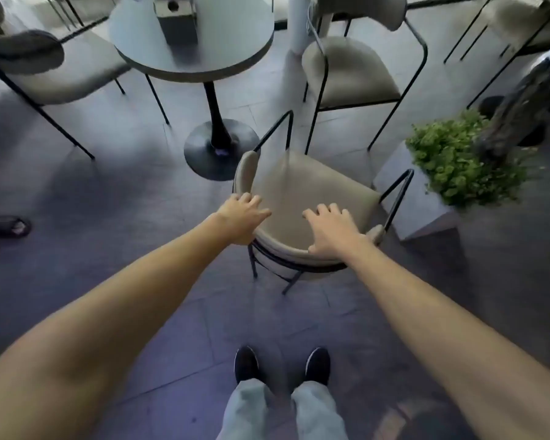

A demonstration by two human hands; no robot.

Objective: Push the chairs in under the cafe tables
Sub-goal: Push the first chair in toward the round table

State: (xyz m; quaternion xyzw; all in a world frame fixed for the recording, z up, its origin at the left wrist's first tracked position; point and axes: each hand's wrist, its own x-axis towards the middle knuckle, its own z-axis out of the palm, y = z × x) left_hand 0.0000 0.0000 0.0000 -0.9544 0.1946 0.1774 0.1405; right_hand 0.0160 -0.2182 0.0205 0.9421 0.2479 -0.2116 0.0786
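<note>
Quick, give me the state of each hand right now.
Left hand: open, fingers spread, resting on the chair backrest.
Right hand: open, palm down on the same backrest, not gripping.

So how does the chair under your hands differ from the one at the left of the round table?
The near chair stands clear of the round table, off to the right of its pedestal base; the left chair has its seat close against the table edge. The left hand and right hand rest on the near chair's backrest; nobody touches the left chair. Both have beige cushions and thin black frames.
</note>
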